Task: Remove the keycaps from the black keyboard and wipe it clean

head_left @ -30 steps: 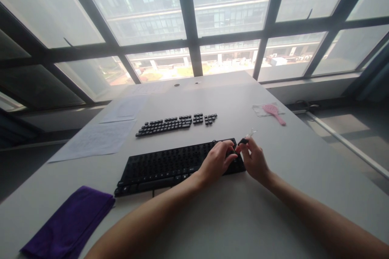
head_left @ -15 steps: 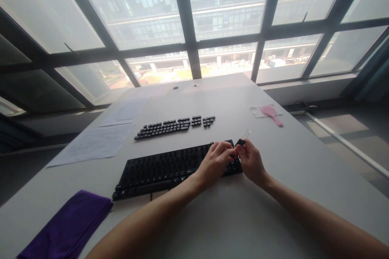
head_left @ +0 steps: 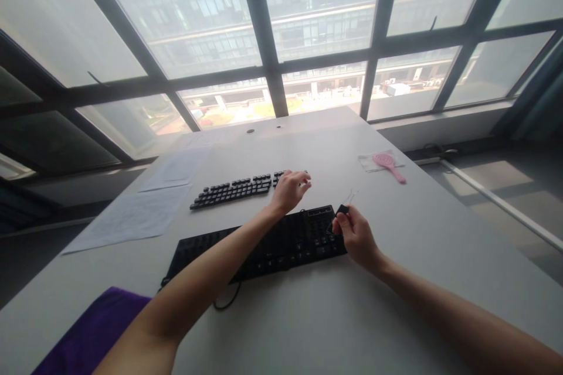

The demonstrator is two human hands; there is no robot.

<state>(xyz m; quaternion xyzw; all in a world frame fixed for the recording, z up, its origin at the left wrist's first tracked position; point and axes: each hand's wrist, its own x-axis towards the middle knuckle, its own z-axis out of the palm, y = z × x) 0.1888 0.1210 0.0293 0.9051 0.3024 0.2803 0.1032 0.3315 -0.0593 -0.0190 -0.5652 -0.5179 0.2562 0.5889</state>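
Note:
A black keyboard (head_left: 285, 246) lies on the white table, many of its key positions without caps. Beyond it, loose black keycaps (head_left: 237, 190) are laid out in rows. Over the right end of those rows is my left hand (head_left: 292, 188), its fingers bent; whether they hold a keycap is too small to tell. My right hand (head_left: 355, 231) is closed on a small black-handled tool (head_left: 342, 210) with thin wire prongs that point away from me, at the keyboard's right end.
A pink hairbrush (head_left: 385, 162) rests on a clear plastic bag at the right. Sheets of paper (head_left: 127, 217) lie at the left, and a folded purple cloth (head_left: 94, 328) is at the near left. A cable loop shows below the keyboard.
My left hand has moved from the keyboard's right end, away and to the left, to the loose keycaps. My right hand stays by the keyboard with the tool. The view has shifted slightly.

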